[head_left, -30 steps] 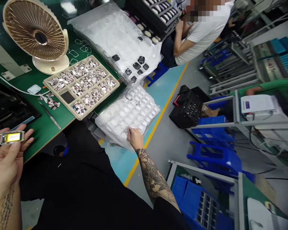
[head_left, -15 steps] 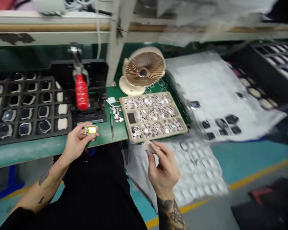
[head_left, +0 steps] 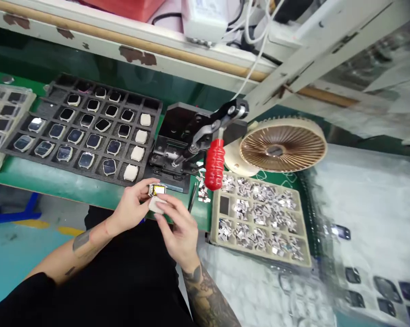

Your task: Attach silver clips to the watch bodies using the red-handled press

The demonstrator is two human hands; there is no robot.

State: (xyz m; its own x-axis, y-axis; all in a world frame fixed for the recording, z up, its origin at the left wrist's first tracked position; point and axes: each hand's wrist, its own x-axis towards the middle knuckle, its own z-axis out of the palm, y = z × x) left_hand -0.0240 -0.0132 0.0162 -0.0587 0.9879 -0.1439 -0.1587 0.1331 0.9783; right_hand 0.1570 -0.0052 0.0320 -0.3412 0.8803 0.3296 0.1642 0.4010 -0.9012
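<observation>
My left hand (head_left: pixel 133 206) grips an open watch case (head_left: pixel 157 190) whose inside shows yellow and white. Between the fingers of my right hand (head_left: pixel 179 227) is a small pale square piece (head_left: pixel 156 205), close to the near side of the case. Both hands are over the front edge of the green bench. Just beyond them stands a black press (head_left: pixel 177 150) with a red handle (head_left: pixel 214 165). Tweezers (head_left: pixel 193 197) lie on the bench to the right of the hands, beside small silvery pieces (head_left: pixel 203 191).
A black tray (head_left: pixel 99 175) of watch cases lies on the left, with a clear tray (head_left: pixel 0 159) beyond it. On the right are a fan (head_left: pixel 283 145), a beige compartment tray (head_left: pixel 259 256) of small silvery parts, and plastic-covered dark watch parts (head_left: pixel 388 288). A shelf (head_left: pixel 123 43) runs above the bench.
The view has swung left. My right hand has come from the front of the beige tray to my left hand, bringing the pale piece beside the watch case.
</observation>
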